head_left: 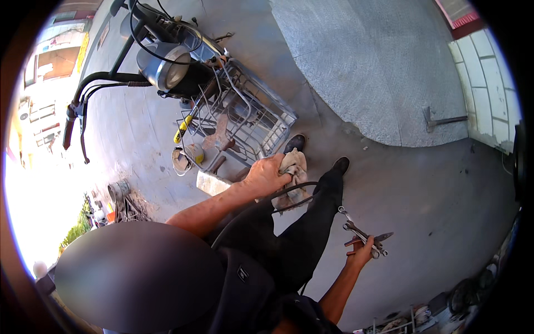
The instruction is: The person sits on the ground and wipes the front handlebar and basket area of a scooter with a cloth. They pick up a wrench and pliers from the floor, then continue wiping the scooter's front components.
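work looks under way, stage uncertain: rag (295,167) and tools are in hand; what is finished and what is left cannot be told from this view. left grip (267,176) is curled tight, pinching the pale, stained rag, which hangs near the wire basket (288,119) below the handlebar (111,77). right grip (363,251) is wrapped round a bunch, metal wrenches (359,232) and red-handled pliers (385,236), over bare grey floor (423,189), well apart from the rag. pale bucket (194,151) just beside the basket.
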Tool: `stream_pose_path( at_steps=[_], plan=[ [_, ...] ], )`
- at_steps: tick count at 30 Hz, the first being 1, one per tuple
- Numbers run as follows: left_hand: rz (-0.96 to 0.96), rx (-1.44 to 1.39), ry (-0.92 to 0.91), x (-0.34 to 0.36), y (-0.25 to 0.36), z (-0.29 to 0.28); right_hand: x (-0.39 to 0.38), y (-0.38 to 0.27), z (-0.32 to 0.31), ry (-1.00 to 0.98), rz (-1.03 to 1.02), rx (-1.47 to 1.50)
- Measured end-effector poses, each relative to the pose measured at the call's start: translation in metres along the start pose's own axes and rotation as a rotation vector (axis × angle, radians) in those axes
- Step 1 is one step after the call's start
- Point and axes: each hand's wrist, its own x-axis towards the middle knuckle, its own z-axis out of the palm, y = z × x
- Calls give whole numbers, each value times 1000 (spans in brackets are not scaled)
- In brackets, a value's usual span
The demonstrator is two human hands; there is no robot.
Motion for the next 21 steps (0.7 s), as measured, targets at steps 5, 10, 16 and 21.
stream_pose_path(
  at_steps=[5,10,16,21],
  plan=[
    [-3,-12,69,1,24,20,41,-47,1,-76,-182,-108],
    [56,-72,142,14,32,30,58,-89,23,-148,-224,-217],
    [48,-192,229,48,28,17,40,-143,80,-179,-227,-300],
    [-52,-316,335,72,27,-18,16,-183,140,-241,-263,-286]
  ],
)
